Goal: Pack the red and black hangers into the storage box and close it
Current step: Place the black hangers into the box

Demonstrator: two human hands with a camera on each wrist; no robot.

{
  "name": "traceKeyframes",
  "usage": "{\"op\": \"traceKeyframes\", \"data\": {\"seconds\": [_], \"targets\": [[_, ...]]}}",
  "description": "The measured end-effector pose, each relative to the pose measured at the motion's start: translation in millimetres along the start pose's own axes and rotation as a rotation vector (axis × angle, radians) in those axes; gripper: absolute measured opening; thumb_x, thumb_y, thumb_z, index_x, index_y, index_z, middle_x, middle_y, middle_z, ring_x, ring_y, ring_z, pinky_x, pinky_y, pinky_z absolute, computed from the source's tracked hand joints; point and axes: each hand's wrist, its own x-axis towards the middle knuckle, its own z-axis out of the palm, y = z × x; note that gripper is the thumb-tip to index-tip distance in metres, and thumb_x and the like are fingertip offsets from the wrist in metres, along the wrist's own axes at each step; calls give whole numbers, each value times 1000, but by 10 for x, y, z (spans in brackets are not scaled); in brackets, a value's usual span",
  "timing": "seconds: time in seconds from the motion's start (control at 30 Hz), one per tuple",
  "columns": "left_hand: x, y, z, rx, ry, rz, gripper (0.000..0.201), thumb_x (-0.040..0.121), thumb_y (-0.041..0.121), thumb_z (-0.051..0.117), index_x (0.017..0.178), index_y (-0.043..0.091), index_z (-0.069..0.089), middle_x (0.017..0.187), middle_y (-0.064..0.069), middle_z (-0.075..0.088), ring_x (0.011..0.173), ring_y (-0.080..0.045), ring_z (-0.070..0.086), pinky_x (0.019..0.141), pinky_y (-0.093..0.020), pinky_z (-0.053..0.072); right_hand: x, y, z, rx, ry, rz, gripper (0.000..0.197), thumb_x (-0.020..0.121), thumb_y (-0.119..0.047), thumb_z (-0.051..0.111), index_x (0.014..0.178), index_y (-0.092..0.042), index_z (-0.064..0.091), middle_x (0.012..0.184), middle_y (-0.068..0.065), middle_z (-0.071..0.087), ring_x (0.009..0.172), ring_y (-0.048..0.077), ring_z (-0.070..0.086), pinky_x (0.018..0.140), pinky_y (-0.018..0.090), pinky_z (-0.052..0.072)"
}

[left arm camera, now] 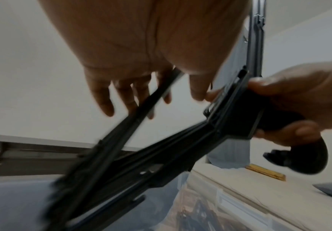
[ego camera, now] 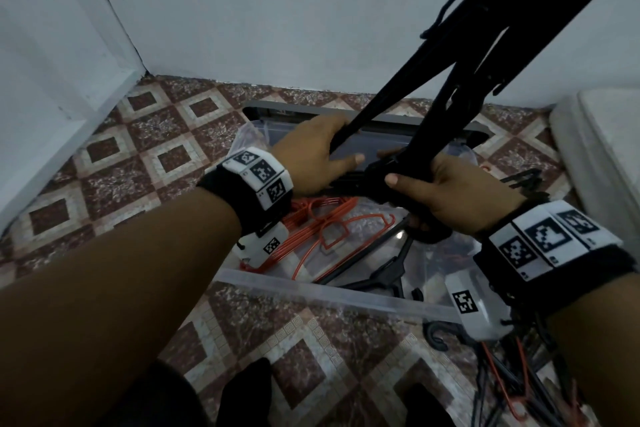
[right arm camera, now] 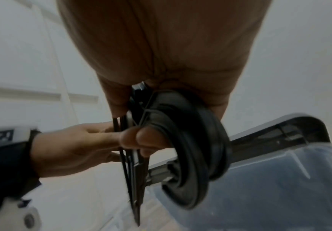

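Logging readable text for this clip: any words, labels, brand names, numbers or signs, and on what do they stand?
No readable words, brands or numbers.
Left wristband: black-and-white square code markers with tiny characters beside them, too small to read.
Right wristband: the same kind of markers, small print unreadable.
Black hangers, red hangers, storage box: no print visible.

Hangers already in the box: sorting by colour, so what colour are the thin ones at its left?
Red-orange hangers, clearest in the head view.
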Motion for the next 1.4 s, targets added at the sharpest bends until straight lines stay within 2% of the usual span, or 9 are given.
{"op": "traceKeyframes", "data": {"seconds": [0.13,0.23,0.37,0.53,0.7,0.8,1.0,1.13,1.4], "targets": [[6,-67,-218,-127,-66,-282,42,95,42,53,132,22,55,127,-3,61,109,-19,61,88,-30,45,1,48,-28,-266,165,-9,39,97,-41,56,136,-37,51,57,-24,61,47,3,59,48,11,41],[-27,-42,-353,-669,-213,-549,67,88,74,38,114,18,63,100,-15,74,83,-27,73,65,-31,53,9,79,17,-502,133,22,39,97,-41,56,135,-29,52,76,-13,56,68,13,58,66,27,44],[-92,5,-228,-1071,-539,-627,102,66,88,50,139,17,44,127,-33,57,79,-32,74,71,-39,53,4,210,178,-693,46,-17,53,99,-36,52,147,-46,31,101,4,58,94,30,62,80,37,51],[-242,75,228,-799,-595,-580,82,66,55,79,128,6,56,108,-23,70,93,-37,70,87,-51,56,-28,378,363,-843,9,44,58,103,-37,36,146,-61,6,100,5,39,84,33,57,80,43,54],[-342,21,369,-627,-591,-593,31,85,8,67,109,-11,61,99,-26,71,101,-43,68,99,-62,46,-44,441,577,-939,-5,130,73,101,-24,43,147,-56,-3,110,8,36,95,35,56,85,42,50],[-385,47,434,-702,-556,-586,33,92,-4,58,122,-14,50,102,-32,68,99,-42,68,93,-52,54,-18,509,629,-841,-81,247,78,99,-25,48,155,-42,-3,128,16,39,100,37,57,89,43,51],[-305,251,342,-653,-577,-428,37,99,17,56,131,2,46,105,-26,68,83,-25,71,61,-31,59,56,624,511,-522,-134,375,89,98,-24,54,156,-23,-13,120,15,64,92,27,61,73,27,41],[-237,290,112,-85,-613,-156,49,94,48,56,134,19,53,78,10,65,74,-10,63,75,-29,50,60,655,494,-493,-93,430,89,99,-19,51,156,-24,-17,121,18,60,84,26,57,73,32,45],[-273,134,235,204,-709,-124,44,90,45,63,127,22,54,94,6,64,85,-16,59,82,-29,47,47,552,681,-543,-5,575,94,95,-29,51,153,-27,-24,150,25,29,128,42,43,104,48,39]]}}
